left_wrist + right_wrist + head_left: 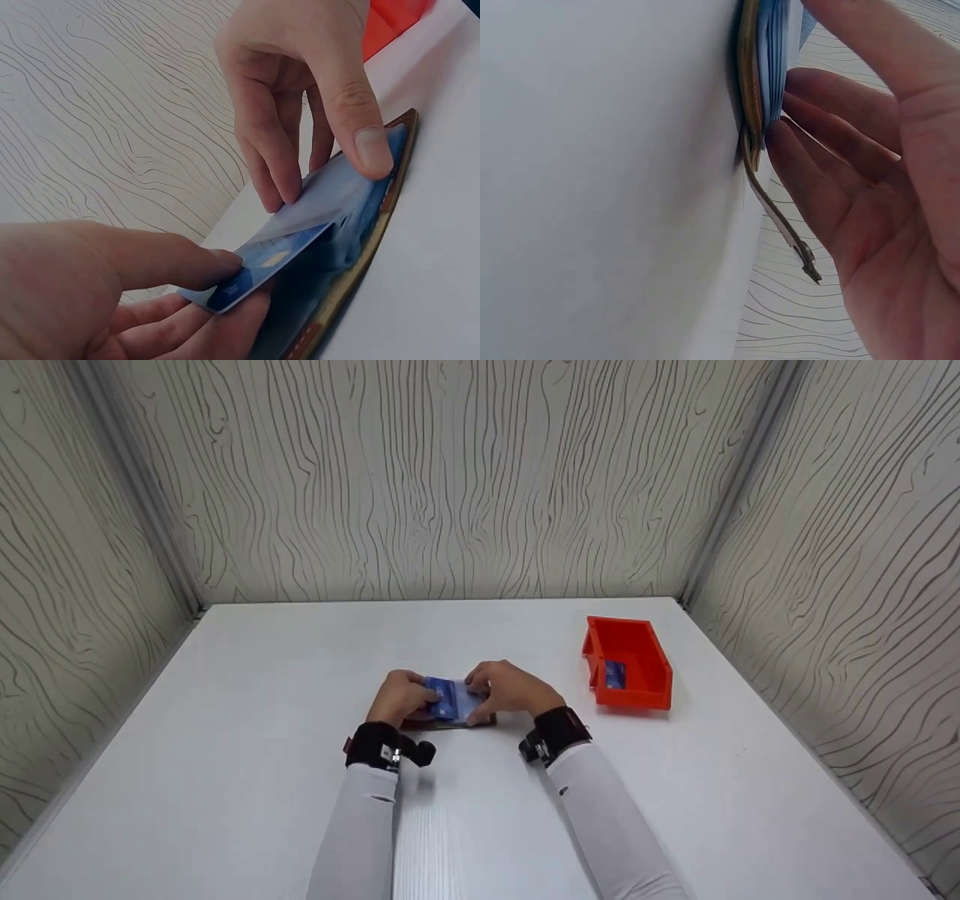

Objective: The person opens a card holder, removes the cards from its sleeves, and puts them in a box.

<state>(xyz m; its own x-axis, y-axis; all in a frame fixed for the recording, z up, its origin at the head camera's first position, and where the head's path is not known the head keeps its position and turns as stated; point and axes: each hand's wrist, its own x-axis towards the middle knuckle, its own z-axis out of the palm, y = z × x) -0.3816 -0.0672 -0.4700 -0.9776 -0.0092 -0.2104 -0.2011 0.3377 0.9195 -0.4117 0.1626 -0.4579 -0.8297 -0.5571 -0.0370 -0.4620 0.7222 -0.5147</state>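
One flat blue plastic card (pixel 444 697) is pinched between thumb and fingers of the left hand (pixel 397 697), above a brown-edged wallet with clear plastic sleeves (pixel 364 259). Right hand (pixel 514 688) touches the sleeves; whether it grips them cannot be told. Right wrist view alone shows a thin strap (pixel 775 211) jutting out; head view alone, a second blue card (pixel 615 675) inside the red plastic bin (pixel 634 701).

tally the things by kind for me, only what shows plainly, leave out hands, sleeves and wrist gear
Blue cards: 2
Wallet: 1
Red bin: 1
Total: 4
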